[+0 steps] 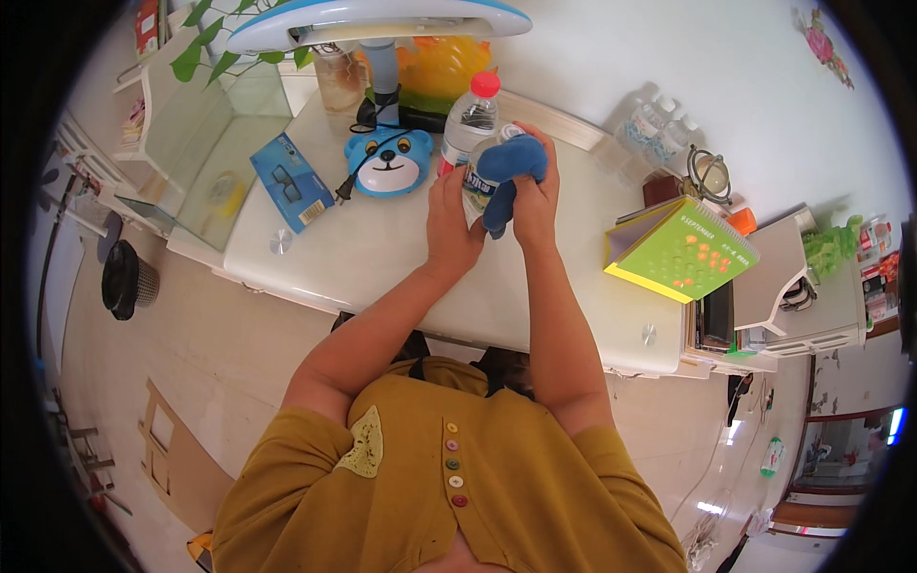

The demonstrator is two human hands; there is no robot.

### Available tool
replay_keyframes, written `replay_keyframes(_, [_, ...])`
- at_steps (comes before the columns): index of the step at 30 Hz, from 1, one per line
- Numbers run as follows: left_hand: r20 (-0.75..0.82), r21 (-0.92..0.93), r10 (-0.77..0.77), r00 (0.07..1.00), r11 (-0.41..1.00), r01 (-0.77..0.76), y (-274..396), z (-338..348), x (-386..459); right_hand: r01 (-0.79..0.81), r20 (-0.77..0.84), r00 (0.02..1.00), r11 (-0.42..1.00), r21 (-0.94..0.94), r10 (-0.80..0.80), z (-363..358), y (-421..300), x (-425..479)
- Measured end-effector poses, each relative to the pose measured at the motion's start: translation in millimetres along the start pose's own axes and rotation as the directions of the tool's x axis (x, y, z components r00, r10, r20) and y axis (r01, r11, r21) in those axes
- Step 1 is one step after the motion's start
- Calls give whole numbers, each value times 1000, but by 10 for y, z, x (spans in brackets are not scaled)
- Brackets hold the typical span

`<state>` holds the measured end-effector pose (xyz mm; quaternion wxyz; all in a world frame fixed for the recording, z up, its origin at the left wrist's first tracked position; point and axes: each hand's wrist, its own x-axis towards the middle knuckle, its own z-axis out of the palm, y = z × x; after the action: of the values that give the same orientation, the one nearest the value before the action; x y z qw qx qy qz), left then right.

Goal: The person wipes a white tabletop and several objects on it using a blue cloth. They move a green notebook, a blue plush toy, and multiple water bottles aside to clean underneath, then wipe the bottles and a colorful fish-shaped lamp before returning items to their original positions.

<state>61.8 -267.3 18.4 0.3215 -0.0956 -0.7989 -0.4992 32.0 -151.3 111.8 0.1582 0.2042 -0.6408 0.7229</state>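
A clear plastic bottle (480, 185) with a printed label and a pale cap is between my hands over the white desk (372, 265). My left hand (455, 222) grips its lower left side. On the other side, my right hand (537, 197) holds a folded blue cloth (514, 159) against the bottle, with the cloth hiding part of it. Directly behind stands a larger clear bottle (469, 118) with a red cap, partly covered by the one in my hands.
Left of my hands is a blue bear-faced lamp base (387, 161) with a loose plug, beside a blue box (292, 183). The lamp head (380, 25) overhangs the back. A glass tank (222, 157) stands left; a green calendar (684, 251) and several bottles (648, 125) are right.
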Motion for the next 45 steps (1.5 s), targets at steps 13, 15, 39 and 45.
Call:
replay_keyframes(13, [73,-153,15,997,988,-3,9,-112,99,-532,-81,753,677,509,653,-225,518,63])
replay_keyframes(15, [76,-163,29,997,987,-16,2,-114,100,-503,-76,792,718,480,606,-253,721,-99])
replay_keyframes(39, [-42,-65,-156,987,986,153,-89,-651,-89,-335,-450,857,935,-114,253,-588,642,-383])
replay_keyframes(45, [-56,14,-201,978,979,202,-289,-835,-48,213,-110,966,963,-165,-232,117,-298,359])
